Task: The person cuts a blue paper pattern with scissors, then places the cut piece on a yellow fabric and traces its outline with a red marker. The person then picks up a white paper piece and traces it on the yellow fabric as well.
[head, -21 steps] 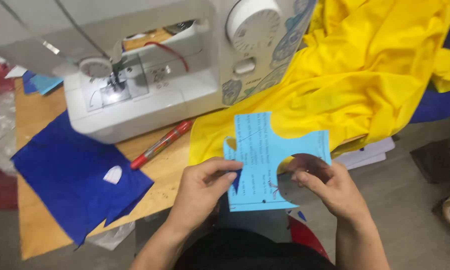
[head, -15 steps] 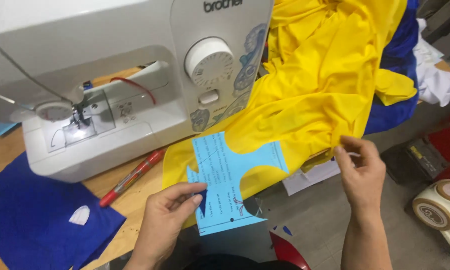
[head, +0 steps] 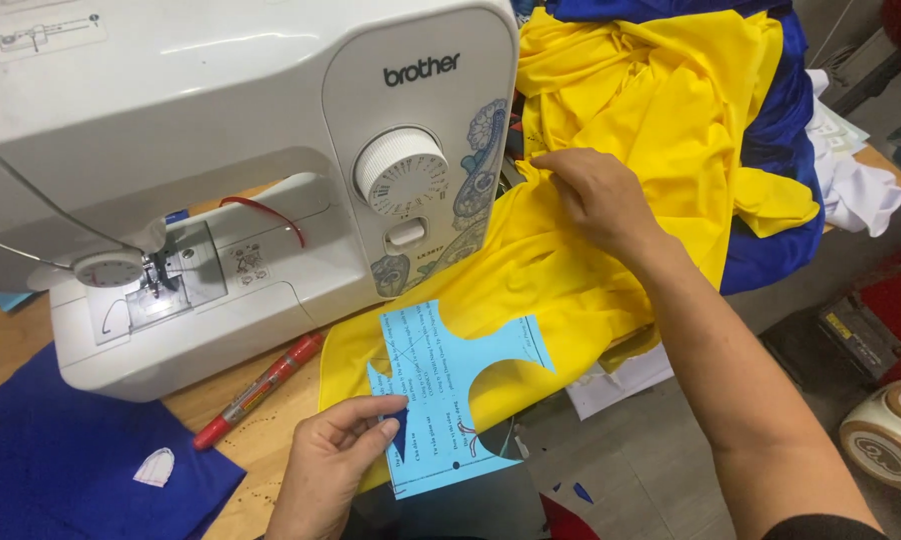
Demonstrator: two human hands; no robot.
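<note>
My left hand pinches light blue paper pattern at its left edge, thumb on top, fingers curled under. Pattern lies partly on yellow fabric, partly past counter edge; long axis runs near to far, half-round cutout facing right. My right hand reaches far, fingers bent, pressing into yellow fabric beside white sewing machine; real grip or not, cannot tell. Red marker lies diagonal on counter, blue fabric to left.
</note>
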